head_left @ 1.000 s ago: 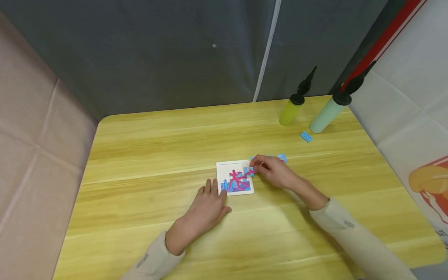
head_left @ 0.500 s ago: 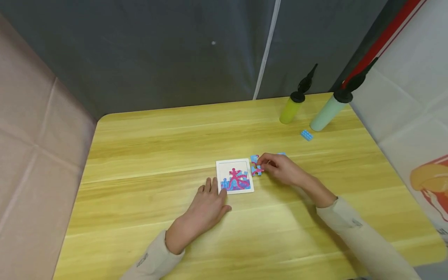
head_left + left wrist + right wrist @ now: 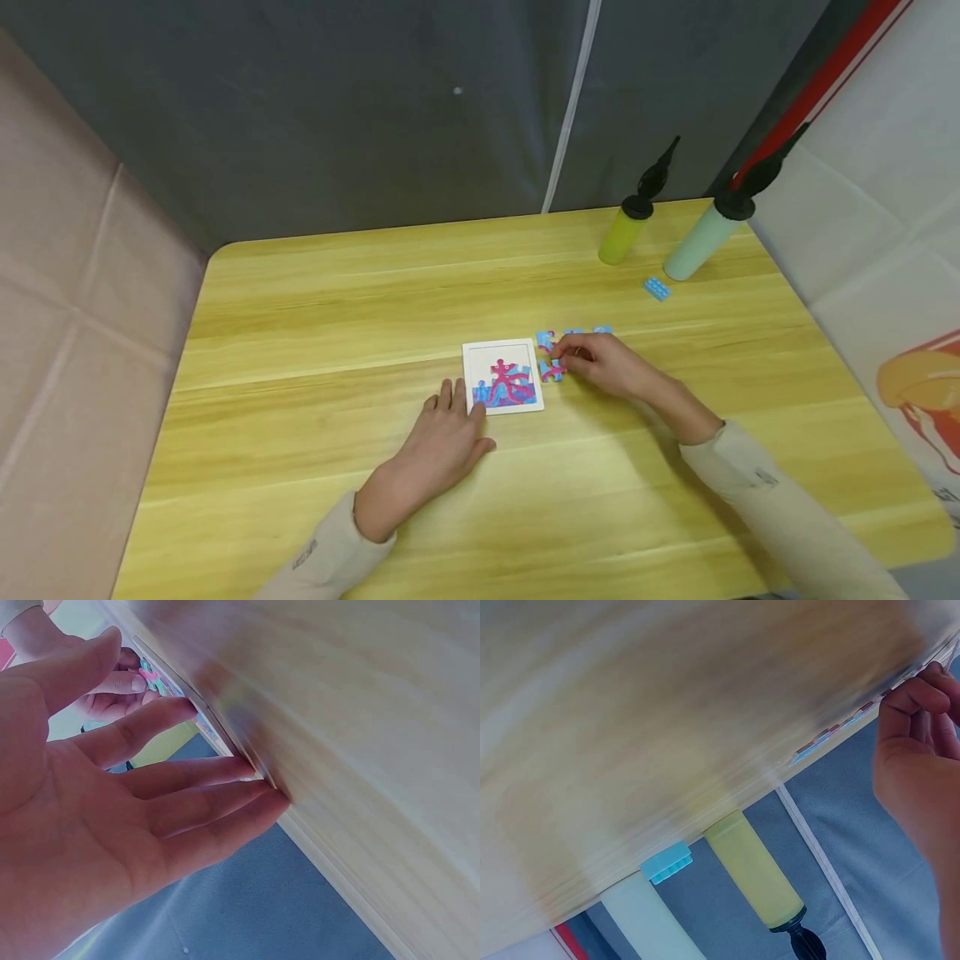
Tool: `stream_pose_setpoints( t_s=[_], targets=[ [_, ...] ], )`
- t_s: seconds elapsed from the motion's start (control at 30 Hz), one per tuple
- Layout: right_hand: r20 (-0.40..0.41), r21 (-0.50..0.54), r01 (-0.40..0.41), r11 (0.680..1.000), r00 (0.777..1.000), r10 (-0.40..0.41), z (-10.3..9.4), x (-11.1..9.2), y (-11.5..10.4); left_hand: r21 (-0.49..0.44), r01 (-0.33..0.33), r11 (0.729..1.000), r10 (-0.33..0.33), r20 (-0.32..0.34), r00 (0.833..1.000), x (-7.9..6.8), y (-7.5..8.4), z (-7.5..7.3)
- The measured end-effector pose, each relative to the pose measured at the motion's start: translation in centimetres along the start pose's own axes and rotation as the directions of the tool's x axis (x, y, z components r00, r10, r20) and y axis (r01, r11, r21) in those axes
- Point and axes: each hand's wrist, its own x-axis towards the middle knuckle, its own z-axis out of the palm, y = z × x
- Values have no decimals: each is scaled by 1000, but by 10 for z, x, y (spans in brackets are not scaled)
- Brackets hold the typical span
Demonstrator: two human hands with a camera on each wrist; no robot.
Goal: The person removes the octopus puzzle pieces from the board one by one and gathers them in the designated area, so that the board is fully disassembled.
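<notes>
Okay, so the white puzzle tray is being flanked by both hands. Its lower left corner is being touched by the left hand, with the fingers being held out pretty straight and nothing being gripped. Just off the tray's right edge, a pink-and-blue puzzle piece is being pinched between the thumb and fingers of the right hand. The tray's lower part is being taken up by fitted pieces. Right behind the right hand, a row of loose pieces is being partly hidden by it. Farther back, a blue brick is being seen near the mint bottle.
</notes>
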Motion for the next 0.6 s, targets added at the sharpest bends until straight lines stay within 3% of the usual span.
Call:
stream_pose_setpoints(
  t_s=[0.6],
  targets=[
    [-26,-40,8,999,1000,-9,2,1,8,8,-1,1000,1,7,1000,0,0,0]
  ],
)
